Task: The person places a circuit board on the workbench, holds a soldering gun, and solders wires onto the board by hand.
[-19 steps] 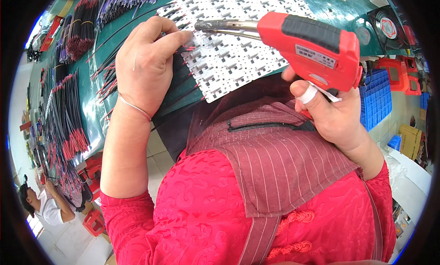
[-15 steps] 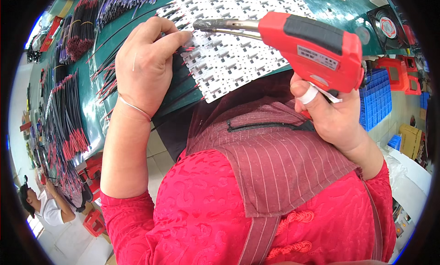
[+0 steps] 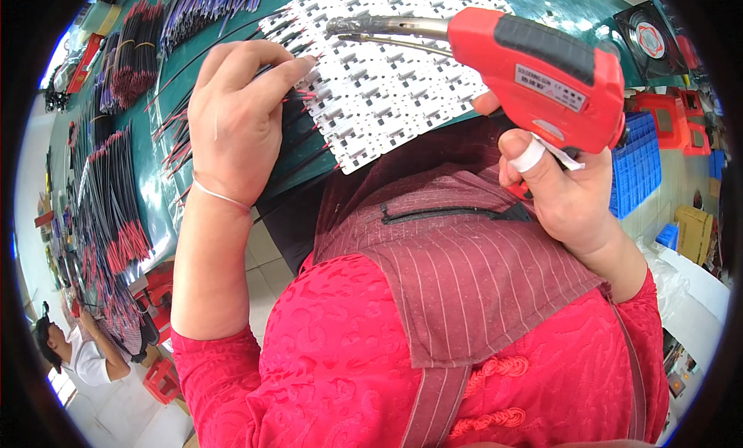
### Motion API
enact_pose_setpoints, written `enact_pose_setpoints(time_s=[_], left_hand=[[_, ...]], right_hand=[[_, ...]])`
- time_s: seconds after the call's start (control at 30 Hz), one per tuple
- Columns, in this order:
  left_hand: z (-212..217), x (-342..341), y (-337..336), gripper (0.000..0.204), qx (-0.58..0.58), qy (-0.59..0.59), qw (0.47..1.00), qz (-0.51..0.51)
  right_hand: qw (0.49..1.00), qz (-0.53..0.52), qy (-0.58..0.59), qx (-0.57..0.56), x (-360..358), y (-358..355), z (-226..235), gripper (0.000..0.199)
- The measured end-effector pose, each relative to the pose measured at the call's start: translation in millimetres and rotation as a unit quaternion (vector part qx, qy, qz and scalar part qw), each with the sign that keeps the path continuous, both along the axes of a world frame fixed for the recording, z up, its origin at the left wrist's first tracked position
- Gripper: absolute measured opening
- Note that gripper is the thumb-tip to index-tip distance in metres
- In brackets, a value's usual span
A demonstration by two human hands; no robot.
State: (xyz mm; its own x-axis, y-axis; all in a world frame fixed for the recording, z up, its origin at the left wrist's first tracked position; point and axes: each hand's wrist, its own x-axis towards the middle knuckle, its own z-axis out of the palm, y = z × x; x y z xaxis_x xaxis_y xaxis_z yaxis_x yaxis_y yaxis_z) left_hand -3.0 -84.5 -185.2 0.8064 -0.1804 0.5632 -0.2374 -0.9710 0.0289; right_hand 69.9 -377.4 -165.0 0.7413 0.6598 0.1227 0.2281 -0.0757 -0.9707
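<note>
My right hand (image 3: 569, 188) is wrapped round the grip of a red and black soldering gun (image 3: 534, 84), with white tape on the thumb. Its dark metal tip points left, just above the board and a little apart from my left fingertips. My left hand (image 3: 236, 123) is closed in a pinch on a thin wire at the left edge of a white panel of circuit boards (image 3: 402, 68). The wire is mostly hidden behind the fingers. Several red-ended black wires (image 3: 309, 161) lie along that edge, some reaching onto the panel.
Bundles of black and red wires (image 3: 116, 208) lie at the left on the green table (image 3: 457, 130), with purple-blue wires (image 3: 209, 6) at the far left. A small fan (image 3: 650, 44) stands far right. Blue crates (image 3: 636, 161) and red stools are beyond. Another person (image 3: 81, 347) works at lower left.
The soldering gun has shifted slightly right and away from my left fingertips. My left hand has moved a little left and nearer to me, still pinching.
</note>
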Motion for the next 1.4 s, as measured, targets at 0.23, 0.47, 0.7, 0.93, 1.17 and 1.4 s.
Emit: enact_pose_setpoints(time_s=[0.23, 0.47, 0.7, 0.93, 1.17, 1.4], left_hand=[[-3, -15, -8, 0.049, -0.074, -0.043, 0.996, 0.014], [-3, -12, -12, 0.071, -0.066, 0.025, 0.998, 0.003], [-10, -14, -11, 0.071, -0.085, 0.034, 0.995, 0.033], [-4, -13, -8, 0.038, -0.029, -0.011, 0.999, 0.005], [-7, -10, -8, 0.035, -0.028, -0.037, 0.999, 0.013], [-4, -10, -8, 0.041, -0.019, -0.02, 1.0, 0.011]], right_hand=[[0.998, -0.02, 0.06, 0.018, -3, 2, 1, 0.027], [0.987, -0.048, 0.126, 0.085, -2, 0, -1, 0.024], [0.992, -0.037, 0.101, 0.069, -2, -4, -3, 0.026], [0.992, -0.025, 0.098, 0.072, -2, -3, -2, 0.03], [0.994, -0.017, 0.089, 0.057, 0, -4, 0, 0.03], [0.991, -0.019, 0.125, 0.046, 0, -5, 5, 0.029]])
